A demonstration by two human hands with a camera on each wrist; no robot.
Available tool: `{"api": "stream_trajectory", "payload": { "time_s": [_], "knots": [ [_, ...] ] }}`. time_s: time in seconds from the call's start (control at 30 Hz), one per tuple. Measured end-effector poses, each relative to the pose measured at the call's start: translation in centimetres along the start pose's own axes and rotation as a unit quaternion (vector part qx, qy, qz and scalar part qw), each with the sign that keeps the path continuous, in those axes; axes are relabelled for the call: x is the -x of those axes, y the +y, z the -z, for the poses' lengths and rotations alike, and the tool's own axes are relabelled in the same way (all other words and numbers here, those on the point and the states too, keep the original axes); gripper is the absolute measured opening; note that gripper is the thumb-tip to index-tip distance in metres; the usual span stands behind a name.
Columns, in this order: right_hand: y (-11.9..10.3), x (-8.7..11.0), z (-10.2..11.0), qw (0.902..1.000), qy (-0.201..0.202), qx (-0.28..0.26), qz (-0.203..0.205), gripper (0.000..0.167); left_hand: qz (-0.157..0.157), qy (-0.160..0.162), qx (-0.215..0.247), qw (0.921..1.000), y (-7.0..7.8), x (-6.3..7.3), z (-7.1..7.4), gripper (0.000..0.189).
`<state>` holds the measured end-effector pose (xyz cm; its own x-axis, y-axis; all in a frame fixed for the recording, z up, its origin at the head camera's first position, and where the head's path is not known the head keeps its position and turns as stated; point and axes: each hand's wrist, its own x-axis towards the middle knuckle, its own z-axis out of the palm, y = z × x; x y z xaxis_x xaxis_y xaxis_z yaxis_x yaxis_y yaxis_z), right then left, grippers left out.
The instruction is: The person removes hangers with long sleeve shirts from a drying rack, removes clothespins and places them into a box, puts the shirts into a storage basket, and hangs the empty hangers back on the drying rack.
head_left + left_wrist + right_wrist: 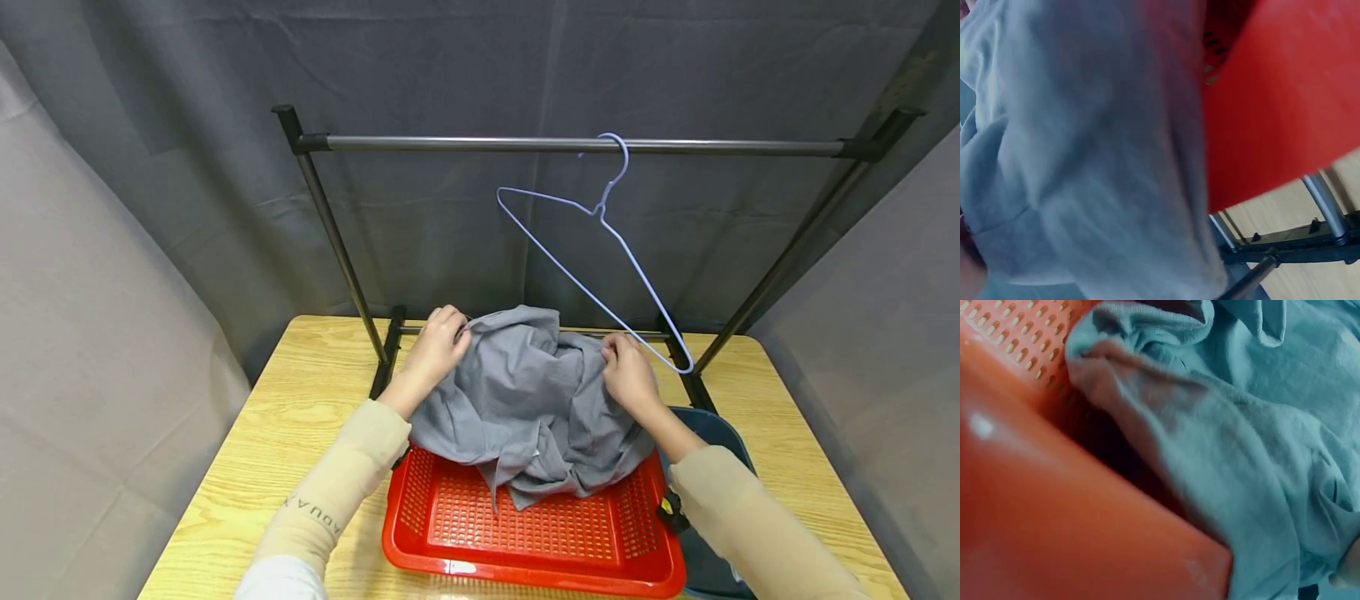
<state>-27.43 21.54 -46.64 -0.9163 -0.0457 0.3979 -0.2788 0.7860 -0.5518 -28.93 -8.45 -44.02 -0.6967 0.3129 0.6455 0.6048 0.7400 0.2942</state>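
Note:
A crumpled grey cloth garment [517, 392] is spread between both hands over the back part of a red perforated basket [525, 575]. At its upper left edge the left hand [438, 346] pinches the fabric with curled fingers. On the opposite side the right hand [628, 371] pinches the garment's upper right part. In the left wrist view the grey fabric [1085, 156] hangs beside the red basket wall [1279, 106]. Folds of the garment [1229, 450] drape over the basket's inside in the right wrist view. The garment's lower end lies in the basket.
A lavender hanger [558, 258] hangs from the metal bar [465, 144] of a rack above the hands. Behind the right forearm stands a dark blue bin [716, 429], beside the basket. All this is on a light wooden table [247, 467], with grey curtains [420, 67] around it.

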Motion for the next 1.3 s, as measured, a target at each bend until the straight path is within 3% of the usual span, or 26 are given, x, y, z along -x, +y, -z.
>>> {"api": "stream_trajectory", "payload": {
  "time_s": [0.1,0.27,0.63,0.83,0.97,1.13,1.3],
  "knots": [
    [-1.0,0.1,0.0,0.9976,0.037,-0.003,0.058,0.008,-0.033,0.02,0.014,0.9992,0.8,-0.2,0.3,0.002],
    [-2.8,0.3,-0.2,0.9853,0.072,-0.034,0.151,0.009,-0.082,0.037,0.012,0.9959,2.5,-0.6,0.8,0.003],
    [-5.5,1.5,0.5,0.9534,0.114,-0.066,0.271,0.012,-0.179,0.056,0.026,0.9819,5.2,0.6,1.0,0.008],
    [-6.4,2.4,0.9,0.9475,0.103,-0.066,0.295,0.012,-0.224,0.044,0.037,0.9729,6.2,2.0,0.8,0.014],
    [-6.8,3.2,1.1,0.944,0.092,-0.061,0.311,0.003,-0.241,0.03,0.045,0.9691,6.7,2.9,0.6,0.014],
    [-7.2,4.3,1.3,0.9364,0.085,-0.046,0.337,0.028,-0.251,-0.001,0.049,0.9667,7.1,4.1,0.1,0.013],
    [-7.4,5.5,1.2,0.9319,0.067,-0.03,0.355,0.032,-0.251,-0.053,0.054,0.9651,7.4,4.8,-0.3,0.01]
  ]
}}
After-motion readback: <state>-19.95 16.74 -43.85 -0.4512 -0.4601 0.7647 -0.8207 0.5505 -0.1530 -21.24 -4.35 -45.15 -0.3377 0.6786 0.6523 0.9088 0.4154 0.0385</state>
